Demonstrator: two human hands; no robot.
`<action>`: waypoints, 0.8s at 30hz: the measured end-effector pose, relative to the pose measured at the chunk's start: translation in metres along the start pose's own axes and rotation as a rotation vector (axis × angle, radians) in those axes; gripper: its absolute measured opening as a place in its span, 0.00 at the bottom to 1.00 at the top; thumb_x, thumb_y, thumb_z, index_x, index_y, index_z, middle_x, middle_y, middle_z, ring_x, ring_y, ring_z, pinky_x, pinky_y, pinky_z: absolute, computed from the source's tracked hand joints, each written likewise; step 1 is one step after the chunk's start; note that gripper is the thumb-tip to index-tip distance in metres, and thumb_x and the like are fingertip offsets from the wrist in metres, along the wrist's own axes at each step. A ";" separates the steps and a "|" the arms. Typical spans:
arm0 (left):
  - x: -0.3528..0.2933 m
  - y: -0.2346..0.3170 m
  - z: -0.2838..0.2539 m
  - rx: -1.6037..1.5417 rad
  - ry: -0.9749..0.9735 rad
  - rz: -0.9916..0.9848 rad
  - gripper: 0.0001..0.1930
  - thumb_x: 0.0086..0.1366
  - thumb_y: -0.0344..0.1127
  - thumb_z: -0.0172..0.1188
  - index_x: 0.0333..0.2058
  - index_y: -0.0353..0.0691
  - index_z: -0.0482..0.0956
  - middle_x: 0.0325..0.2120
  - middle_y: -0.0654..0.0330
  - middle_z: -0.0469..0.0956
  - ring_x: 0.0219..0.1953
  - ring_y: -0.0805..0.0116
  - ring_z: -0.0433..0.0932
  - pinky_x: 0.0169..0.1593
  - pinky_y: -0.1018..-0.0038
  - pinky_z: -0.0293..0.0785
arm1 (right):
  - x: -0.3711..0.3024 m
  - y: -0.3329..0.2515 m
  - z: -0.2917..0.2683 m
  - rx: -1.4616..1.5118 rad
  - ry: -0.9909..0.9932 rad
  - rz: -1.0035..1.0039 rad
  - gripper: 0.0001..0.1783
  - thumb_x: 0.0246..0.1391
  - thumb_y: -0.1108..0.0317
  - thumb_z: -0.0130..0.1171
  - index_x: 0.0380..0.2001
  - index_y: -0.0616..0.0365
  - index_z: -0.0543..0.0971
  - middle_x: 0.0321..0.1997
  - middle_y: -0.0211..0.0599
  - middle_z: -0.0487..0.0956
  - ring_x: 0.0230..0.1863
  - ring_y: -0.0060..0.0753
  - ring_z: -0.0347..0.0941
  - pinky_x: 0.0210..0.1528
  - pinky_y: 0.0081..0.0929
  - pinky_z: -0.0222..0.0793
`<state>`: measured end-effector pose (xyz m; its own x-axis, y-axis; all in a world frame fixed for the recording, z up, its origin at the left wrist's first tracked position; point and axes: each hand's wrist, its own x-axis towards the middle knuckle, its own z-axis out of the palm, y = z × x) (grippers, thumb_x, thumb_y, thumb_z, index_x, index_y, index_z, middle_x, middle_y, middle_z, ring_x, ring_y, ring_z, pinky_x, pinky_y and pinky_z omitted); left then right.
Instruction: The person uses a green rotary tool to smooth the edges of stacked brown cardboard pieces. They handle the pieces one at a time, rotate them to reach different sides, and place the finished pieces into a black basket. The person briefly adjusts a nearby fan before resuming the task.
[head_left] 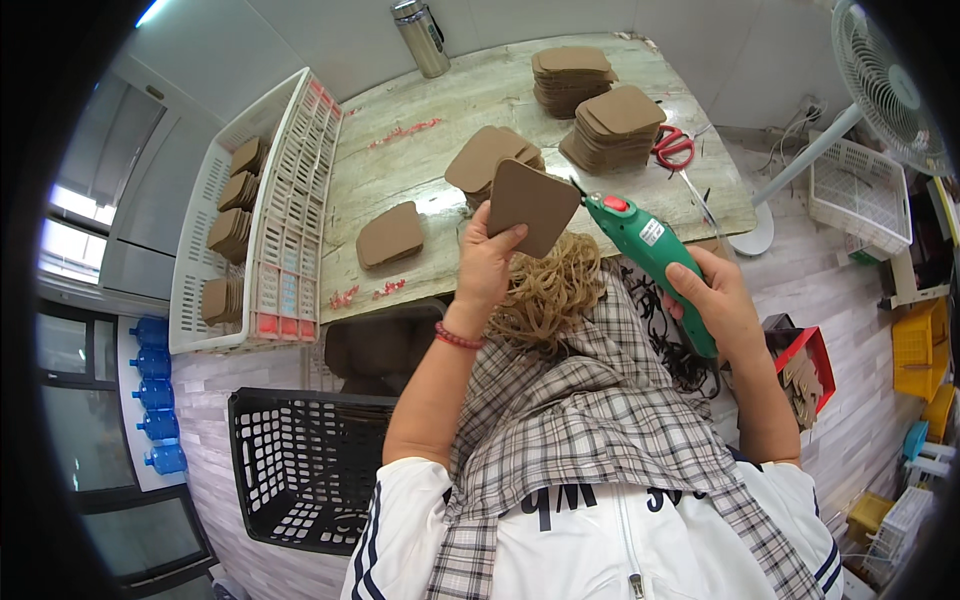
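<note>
My left hand [487,262] pinches a brown rounded-square pad [535,208], held up above the table's front edge. Wrapped around a green electric scissors [650,243] with a red switch, my right hand [715,295] keeps its dark tip close to the pad's right edge. Whether the tip touches the pad, I cannot tell. Behind the held pad, a stack of similar pads [483,158] is partly hidden. A low pile of pads [390,236] lies to its left. Tan curled strips [548,300] heap on my lap below the pad, over a plaid apron [560,440].
Two taller pad stacks [617,128] stand at the back of the table [400,165], beside red-handled scissors [673,148]. A white crate [290,210] holding pads is at left, with a black crate [310,470] below. A steel flask [421,40] stands behind; a fan [890,90] is right.
</note>
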<state>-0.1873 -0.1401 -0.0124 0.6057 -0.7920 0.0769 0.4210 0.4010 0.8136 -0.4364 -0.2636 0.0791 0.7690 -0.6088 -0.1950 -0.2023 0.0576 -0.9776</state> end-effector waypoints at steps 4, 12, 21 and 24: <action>0.003 0.015 -0.017 0.166 -0.089 -0.064 0.17 0.59 0.18 0.55 0.47 0.36 0.74 0.41 0.63 0.78 0.43 0.75 0.75 0.47 0.77 0.72 | -0.007 0.005 -0.005 -0.070 -0.045 0.009 0.18 0.57 0.59 0.56 0.41 0.64 0.75 0.23 0.27 0.73 0.23 0.15 0.67 0.26 0.15 0.63; -0.006 0.024 -0.017 0.286 -0.154 -0.222 0.19 0.56 0.16 0.54 0.47 0.33 0.74 0.42 0.63 0.77 0.43 0.76 0.75 0.49 0.78 0.71 | -0.007 0.008 0.001 -0.128 -0.046 -0.001 0.18 0.55 0.60 0.60 0.40 0.66 0.76 0.23 0.26 0.73 0.22 0.14 0.67 0.25 0.16 0.64; -0.019 0.016 -0.013 0.383 -0.152 -0.311 0.14 0.54 0.19 0.58 0.41 0.36 0.75 0.33 0.66 0.77 0.36 0.79 0.74 0.43 0.80 0.70 | 0.000 0.014 0.008 -0.017 -0.066 0.011 0.17 0.57 0.59 0.56 0.40 0.64 0.76 0.23 0.27 0.74 0.23 0.15 0.68 0.26 0.15 0.63; -0.017 0.034 -0.012 0.505 -0.099 -0.222 0.13 0.52 0.19 0.59 0.38 0.36 0.75 0.32 0.67 0.77 0.36 0.79 0.73 0.41 0.80 0.70 | -0.001 0.015 0.004 0.002 -0.098 0.032 0.17 0.57 0.59 0.56 0.39 0.63 0.76 0.23 0.28 0.74 0.23 0.15 0.68 0.26 0.15 0.63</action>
<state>-0.1753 -0.1076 0.0068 0.4626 -0.8816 -0.0941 0.1407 -0.0318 0.9895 -0.4379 -0.2594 0.0641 0.8181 -0.5260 -0.2325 -0.2263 0.0773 -0.9710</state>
